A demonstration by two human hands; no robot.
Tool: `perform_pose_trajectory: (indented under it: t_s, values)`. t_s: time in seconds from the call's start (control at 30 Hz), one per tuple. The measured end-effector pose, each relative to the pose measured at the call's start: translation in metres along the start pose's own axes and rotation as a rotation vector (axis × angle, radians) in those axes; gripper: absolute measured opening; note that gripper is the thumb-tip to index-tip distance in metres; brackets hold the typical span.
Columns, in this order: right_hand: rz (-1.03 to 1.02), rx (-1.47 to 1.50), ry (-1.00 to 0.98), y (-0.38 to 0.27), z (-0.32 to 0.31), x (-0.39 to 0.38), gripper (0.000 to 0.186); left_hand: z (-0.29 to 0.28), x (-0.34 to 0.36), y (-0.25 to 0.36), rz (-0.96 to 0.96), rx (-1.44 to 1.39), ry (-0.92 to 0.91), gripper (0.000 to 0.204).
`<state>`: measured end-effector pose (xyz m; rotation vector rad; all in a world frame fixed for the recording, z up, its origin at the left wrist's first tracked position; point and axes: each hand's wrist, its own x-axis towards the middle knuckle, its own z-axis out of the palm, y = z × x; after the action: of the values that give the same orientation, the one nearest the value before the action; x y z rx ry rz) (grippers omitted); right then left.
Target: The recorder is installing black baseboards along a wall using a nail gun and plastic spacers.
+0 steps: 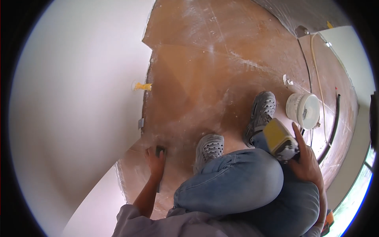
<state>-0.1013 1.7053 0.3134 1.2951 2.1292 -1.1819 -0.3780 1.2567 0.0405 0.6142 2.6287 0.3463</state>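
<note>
Plainly, got a yellow-faced block clamped in the right hand, by its grey back, with one finger poking out beside it. Looks light, likely hard in the back and maybe softer on the yellow face. Cannot tell if wet; might slip a bit if dusty. Probably not easy to break. Best to grab by the grey back and keep off the yellow face.

Over to the left hand, pinching a small dark piece between thumb and fingers, low by the brown floor. Seems light and stiff, best held by the sides. Cannot tell if joined to the dark strip by the wrist.

Between the hands, see a grey clog. Just ahead of the right hand, see a white bucket. Far ahead of the left hand, find yellow tape.
</note>
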Motion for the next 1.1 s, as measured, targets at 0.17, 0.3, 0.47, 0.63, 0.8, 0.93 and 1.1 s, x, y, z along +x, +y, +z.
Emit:
perform_pose_trajectory:
  t_s: [0.17,0.3,0.47,0.63,0.8,0.93,1.1]
  values:
    - [-0.192,-0.115,-0.108,-0.011,0.014,0.105,0.094,0.027,-0.036,-0.014,-0.323,0.082,-0.115,0.065]
    - [-0.267,-0.191,-0.042,-0.011,0.029,0.199,0.084,0.045,-0.043,-0.024,-0.279,0.003,-0.058,0.058]
    - [-0.282,-0.258,0.154,-0.008,0.031,0.283,0.077,0.048,-0.026,-0.026,-0.329,0.096,-0.149,0.045]
    - [-0.271,-0.438,0.195,-0.033,0.038,0.327,0.076,0.041,-0.014,-0.036,-0.386,0.043,-0.177,0.045]
    - [-0.438,-0.844,0.406,-0.003,0.049,0.394,0.074,0.016,0.033,0.052,-0.384,-0.046,-0.173,0.037]
    - [-0.533,-0.922,0.466,0.007,0.067,0.428,0.077,-0.004,0.051,0.083,-0.343,-0.128,-0.249,0.039]
    - [-0.609,-0.694,0.472,0.025,0.069,0.441,0.084,-0.006,0.069,0.126,-0.205,-0.12,-0.307,0.031]
